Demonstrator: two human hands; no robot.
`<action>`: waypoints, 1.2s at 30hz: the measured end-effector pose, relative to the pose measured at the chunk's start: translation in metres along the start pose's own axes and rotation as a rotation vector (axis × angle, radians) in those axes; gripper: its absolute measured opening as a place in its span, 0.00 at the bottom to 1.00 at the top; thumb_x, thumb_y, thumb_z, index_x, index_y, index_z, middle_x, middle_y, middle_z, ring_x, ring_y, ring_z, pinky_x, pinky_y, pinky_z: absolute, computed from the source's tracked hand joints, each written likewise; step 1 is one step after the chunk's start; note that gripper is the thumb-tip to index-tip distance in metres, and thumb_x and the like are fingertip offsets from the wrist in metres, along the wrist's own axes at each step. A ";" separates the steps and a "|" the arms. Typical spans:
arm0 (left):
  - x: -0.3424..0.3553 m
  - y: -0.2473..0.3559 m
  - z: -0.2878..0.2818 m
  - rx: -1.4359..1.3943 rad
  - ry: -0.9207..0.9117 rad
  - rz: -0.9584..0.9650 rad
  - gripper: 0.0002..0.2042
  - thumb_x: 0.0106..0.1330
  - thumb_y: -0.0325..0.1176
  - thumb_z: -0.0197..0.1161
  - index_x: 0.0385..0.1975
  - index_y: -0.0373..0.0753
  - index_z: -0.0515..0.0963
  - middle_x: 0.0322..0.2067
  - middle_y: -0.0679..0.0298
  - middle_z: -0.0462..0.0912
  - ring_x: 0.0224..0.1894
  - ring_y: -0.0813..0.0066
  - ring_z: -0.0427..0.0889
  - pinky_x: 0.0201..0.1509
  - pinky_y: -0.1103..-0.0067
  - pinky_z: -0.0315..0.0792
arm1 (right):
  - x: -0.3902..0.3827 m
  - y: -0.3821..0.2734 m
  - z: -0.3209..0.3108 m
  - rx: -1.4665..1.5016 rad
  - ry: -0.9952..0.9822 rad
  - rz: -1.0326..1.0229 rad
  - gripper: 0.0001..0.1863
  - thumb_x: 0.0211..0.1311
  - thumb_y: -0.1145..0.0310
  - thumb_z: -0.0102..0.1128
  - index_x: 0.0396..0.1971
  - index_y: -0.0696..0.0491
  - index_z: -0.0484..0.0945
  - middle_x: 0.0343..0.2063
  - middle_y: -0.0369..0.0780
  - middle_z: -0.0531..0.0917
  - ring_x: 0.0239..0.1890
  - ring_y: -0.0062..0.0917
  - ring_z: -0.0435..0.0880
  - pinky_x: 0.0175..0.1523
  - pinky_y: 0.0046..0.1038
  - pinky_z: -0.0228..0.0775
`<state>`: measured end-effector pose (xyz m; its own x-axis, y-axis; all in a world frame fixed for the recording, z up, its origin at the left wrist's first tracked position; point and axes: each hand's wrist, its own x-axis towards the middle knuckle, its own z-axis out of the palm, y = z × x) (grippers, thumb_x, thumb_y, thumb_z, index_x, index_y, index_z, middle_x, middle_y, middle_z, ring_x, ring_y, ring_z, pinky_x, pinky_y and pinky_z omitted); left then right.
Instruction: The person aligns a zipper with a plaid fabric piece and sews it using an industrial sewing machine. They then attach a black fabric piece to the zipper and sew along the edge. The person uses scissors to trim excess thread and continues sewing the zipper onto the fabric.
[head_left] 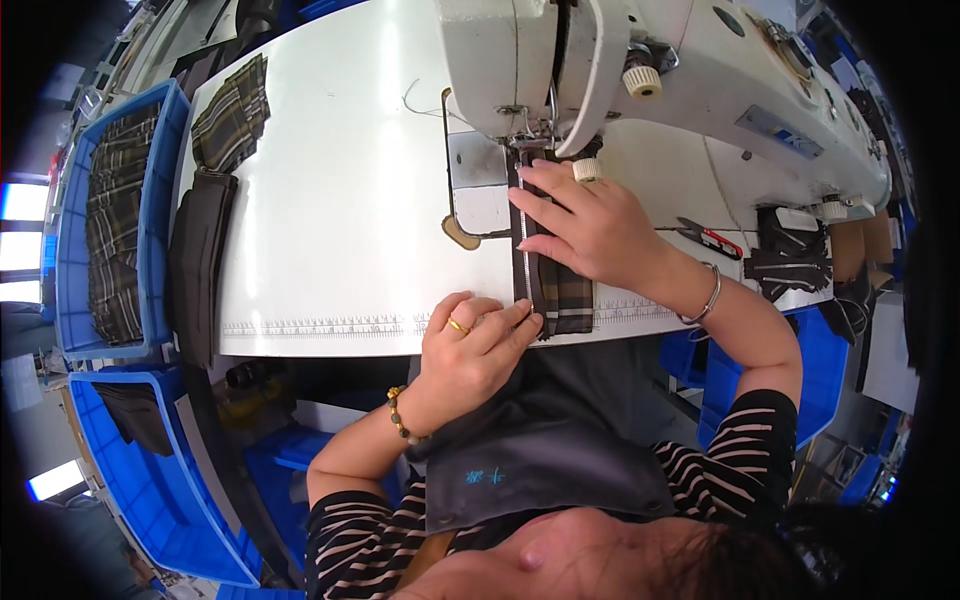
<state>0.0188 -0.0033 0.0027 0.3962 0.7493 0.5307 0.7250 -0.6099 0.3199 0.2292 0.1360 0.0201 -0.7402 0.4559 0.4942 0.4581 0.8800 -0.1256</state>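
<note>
Beneath the left grip (pixel 468 355) and right grip (pixel 600 225): white counter (pixel 340 200), ruler marks (pixel 320 327) along its near edge. Beyond the right grip: sewing machine (pixel 700 85), white, head over the work, arm running off rightward. Well left of the left grip, low down: lower bin (pixel 185 480), blue, dark cloth (pixel 138 415) inside. Further off on the same side: upper bin (pixel 170 190), also blue, loaded with plaid cloth (pixel 113 225).

Counter's left end, well apart from the left grip: dark stack (pixel 203 260), long and flat; plaid stack (pixel 232 112) just beyond it. Well right of the right grip: dark pile (pixel 790 265), zip teeth showing.

Right grip palm down, released, fingers spread flat on the zipper (pixel 519 225) and plaid piece (pixel 572 305). Left grip bent-fingered, tips on the zipper's near end; pinching or only pressing, cannot tell. Plaid piece lies partly under the right grip, right of the left fingertips. Zipper, dark tape with pale teeth, runs from the left fingertips past the right ones to the machine's foot, along the plaid's left side.

Right of the right grip: snips (pixel 712 238), red and black. On that wrist, bangle (pixel 710 295); on the other, beads (pixel 397 412). Left grip wears a ring (pixel 458 326), gold-coloured.
</note>
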 end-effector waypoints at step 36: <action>-0.043 0.012 0.002 0.097 0.011 -0.052 0.24 0.50 0.40 0.83 0.50 0.49 0.89 0.49 0.69 0.81 0.52 0.68 0.76 0.62 0.64 0.69 | -0.011 0.006 0.010 -0.019 -0.168 0.063 0.48 0.49 0.32 0.69 0.61 0.55 0.80 0.66 0.50 0.78 0.66 0.45 0.79 0.61 0.38 0.75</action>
<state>0.0118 -0.0421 -0.0178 0.3505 0.7762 0.5240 0.7959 -0.5418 0.2702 0.2346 0.1374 0.0053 -0.7810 0.5272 0.3348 0.5140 0.8471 -0.1349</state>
